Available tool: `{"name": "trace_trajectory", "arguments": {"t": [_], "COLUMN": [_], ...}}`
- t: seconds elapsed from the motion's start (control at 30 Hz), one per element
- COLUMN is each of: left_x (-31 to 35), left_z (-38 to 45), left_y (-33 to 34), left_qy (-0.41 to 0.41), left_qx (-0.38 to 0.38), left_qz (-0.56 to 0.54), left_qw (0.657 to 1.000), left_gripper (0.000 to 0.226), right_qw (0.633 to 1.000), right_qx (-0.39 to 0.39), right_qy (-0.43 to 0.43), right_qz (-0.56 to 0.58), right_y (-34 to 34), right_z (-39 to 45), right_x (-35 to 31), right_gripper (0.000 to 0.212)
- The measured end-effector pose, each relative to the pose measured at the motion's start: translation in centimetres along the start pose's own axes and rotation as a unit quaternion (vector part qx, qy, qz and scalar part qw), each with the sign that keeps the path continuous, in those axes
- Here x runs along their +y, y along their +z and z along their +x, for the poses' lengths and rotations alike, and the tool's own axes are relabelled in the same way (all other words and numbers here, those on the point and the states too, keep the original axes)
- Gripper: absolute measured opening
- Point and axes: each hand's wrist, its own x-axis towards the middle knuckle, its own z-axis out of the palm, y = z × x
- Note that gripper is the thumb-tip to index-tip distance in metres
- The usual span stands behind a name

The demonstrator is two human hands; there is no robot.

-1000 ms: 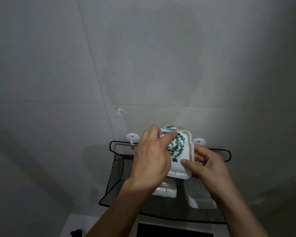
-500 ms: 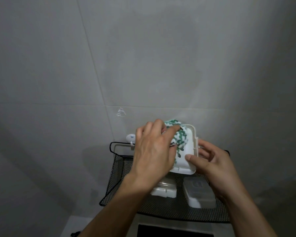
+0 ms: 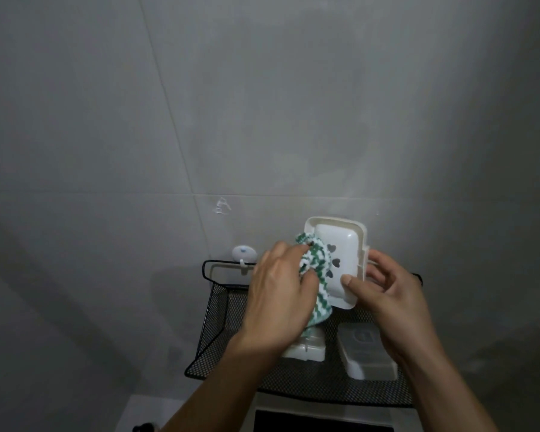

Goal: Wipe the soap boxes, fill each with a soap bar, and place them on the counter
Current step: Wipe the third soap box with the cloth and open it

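My right hand (image 3: 387,291) grips an open white soap box (image 3: 340,254) by its right edge, thumb on the inner tray with heart-shaped holes. It is held up in front of the tiled wall, above a black mesh basket (image 3: 219,325). My left hand (image 3: 278,300) holds a bunched green-and-white striped cloth (image 3: 99,266) against the box's left side; the cloth's tail hangs below. Two more white soap boxes sit in the basket: one (image 3: 306,350) mostly hidden under my left wrist, one closed (image 3: 365,353) at the right.
The basket hangs on the grey tiled wall from a white suction hook (image 3: 243,253). A white ledge with a dark opening (image 3: 318,424) lies below the basket. A small dark object (image 3: 142,428) sits at the bottom left.
The soap box has been lifted higher and its inside is now exposed. My left hand with the cloth has slid off the middle of the box to its left side.
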Motion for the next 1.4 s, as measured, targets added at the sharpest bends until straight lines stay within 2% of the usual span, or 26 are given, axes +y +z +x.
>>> {"name": "trace_trajectory", "arguments": {"t": [0.33,0.53,0.8,0.9,1.07,1.23,1.4], "left_x": [0.5,0.2,-0.6,-1.4,-2.7,-2.8,-3.3], "left_z": [1.5,0.3,-0.3,-0.8,-1.0,-0.4,0.2], "left_y": [-0.9,-0.1,0.1,0.6,1.2,1.0,0.6], "left_qy": [0.032,0.033,0.029,0.020,-0.023,-0.086,-0.059], "left_qx": [0.039,0.013,0.005,-0.019,-0.015,-0.030,-0.007], "left_qz": [-0.049,-0.026,0.013,0.004,-0.092,-0.257,-0.279], "left_qw": [0.998,0.999,0.999,1.000,0.995,0.962,0.959], "left_gripper": [0.048,0.047,0.051,0.049,0.036,0.031,0.035], "right_qw": [1.000,1.000,0.999,0.999,0.999,0.998,0.994], "right_qx": [-0.023,0.011,0.025,0.040,0.042,-0.001,-0.027], "right_qy": [-0.008,-0.024,-0.001,-0.001,0.001,0.030,0.070], "right_qz": [-0.013,0.008,0.022,0.014,0.018,0.049,0.081], "right_y": [0.5,0.3,0.6,0.2,0.3,0.6,0.5], "right_z": [-0.3,-0.1,-0.1,0.4,0.6,0.5,0.4], "right_x": [0.4,-0.1,0.3,0.1,0.1,0.0,0.0], "right_gripper": [0.044,0.044,0.044,0.042,0.041,0.060,0.053]}}
